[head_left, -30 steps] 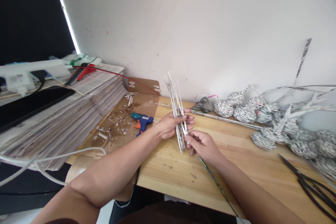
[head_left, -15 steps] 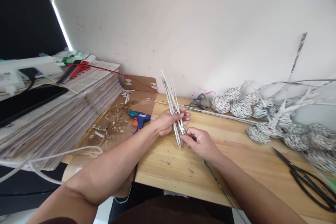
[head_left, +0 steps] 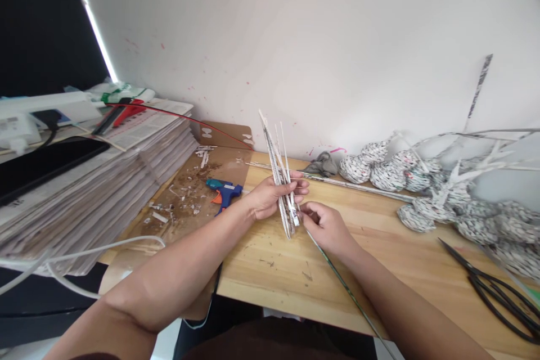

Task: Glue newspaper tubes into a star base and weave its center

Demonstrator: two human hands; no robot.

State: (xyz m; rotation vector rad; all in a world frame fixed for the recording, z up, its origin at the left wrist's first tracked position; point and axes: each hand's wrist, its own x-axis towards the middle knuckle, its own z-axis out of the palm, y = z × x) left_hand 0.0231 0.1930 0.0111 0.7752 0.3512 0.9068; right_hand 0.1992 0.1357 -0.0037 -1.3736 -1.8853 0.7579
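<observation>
My left hand [head_left: 274, 197] is closed round a bundle of thin rolled-paper sticks [head_left: 276, 163], which stands tilted above the table. My right hand [head_left: 327, 228] is pinched just right of the bundle's lower end. At its fingertips is the upper end of a long, greenish paper stick [head_left: 343, 284], which slants down past the table's front edge. The exact grip is partly hidden by the fingers. A short folded paper end shows between the two hands.
A blue glue gun [head_left: 228, 194] lies on a brown board strewn with scraps [head_left: 177, 191]. Stacked newspapers [head_left: 169, 152] stand left. Woven paper shapes [head_left: 386, 171] line the wall at right, and black scissors [head_left: 485, 287] lie near the right edge. Long paper sticks [head_left: 358, 187] lie behind my hands.
My right hand has moved slightly right, away from the bundle's lower end. More of the long greenish stick shows below it, and the sticks' upper ends have spread a little.
</observation>
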